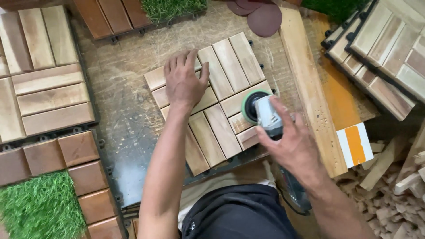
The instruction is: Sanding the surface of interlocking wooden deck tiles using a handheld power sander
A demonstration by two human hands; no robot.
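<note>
Worn workbench [128,110], left hand [183,82] flat on slatted tile [221,97], right hand [292,141] fingers around sander [263,113], plank [310,84] alongside.

A scratched, dusty wooden worktop [128,84] is carrying a pale slatted wooden tile [221,88], which is lying flat at its middle, turned at a slant. A long pale plank [310,88] is lying along the right side just beside the tile, with an orange strip of the worktop showing beyond it. Dark round sanding discs [261,15] are resting at the far edge. A reddish-brown tile [113,15] and a patch of artificial grass [172,9] are sitting at the top edge.
</note>
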